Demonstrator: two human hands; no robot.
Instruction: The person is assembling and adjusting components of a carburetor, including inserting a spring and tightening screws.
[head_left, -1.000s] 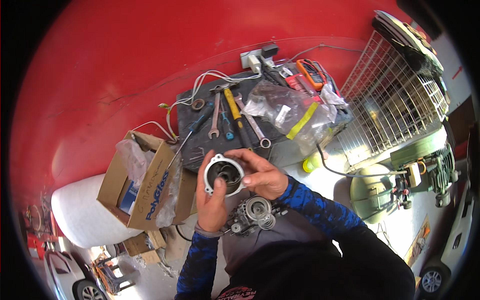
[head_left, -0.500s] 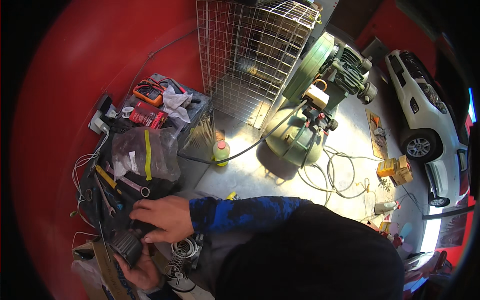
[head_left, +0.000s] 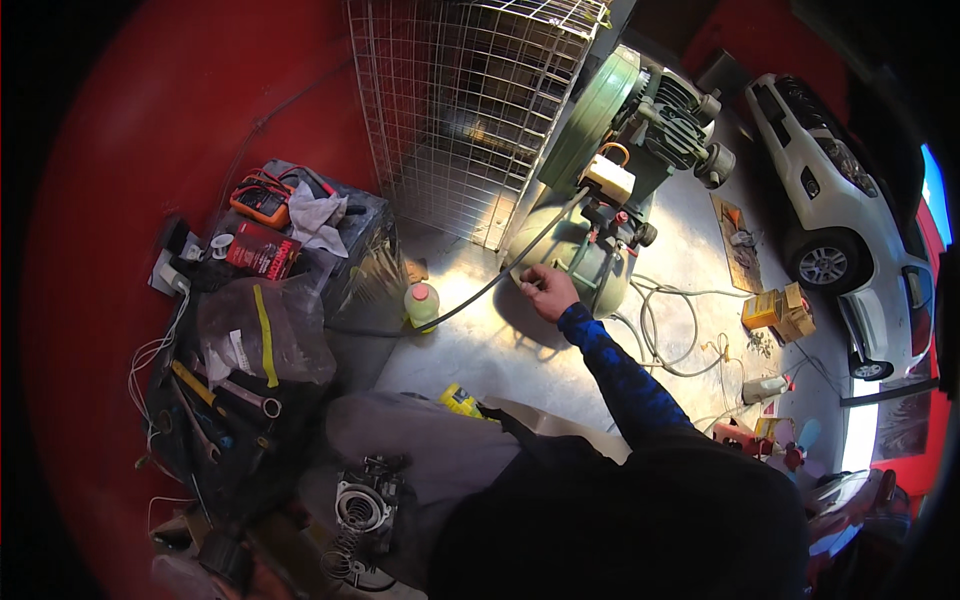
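Note:
My right hand [head_left: 548, 292], in a blue and black sleeve, is stretched out in front of the green air compressor [head_left: 570, 235]. Its fingers are curled together, and anything small between them is hidden. In shadow at the lower left, my left hand [head_left: 268, 582] holds a dark ribbed cylindrical part [head_left: 226, 556]. Near my lap sits a metal mechanical part [head_left: 362, 507] with a round opening. A coil spring [head_left: 343, 550] stands out from it.
At left, a black-covered surface bears wrenches [head_left: 245, 392], a plastic bag [head_left: 300, 335], an orange multimeter [head_left: 262, 200] and a red package [head_left: 262, 250]. A bottle with a pink cap [head_left: 421, 306] stands beside a black hose [head_left: 470, 305]. A wire cage [head_left: 440, 120] and white car [head_left: 830, 180] stand beyond.
My right hand has left the ribbed part and reached out toward the compressor, its fingers now curled. My left hand and the ribbed part sit lower, in shadow. The view has shifted.

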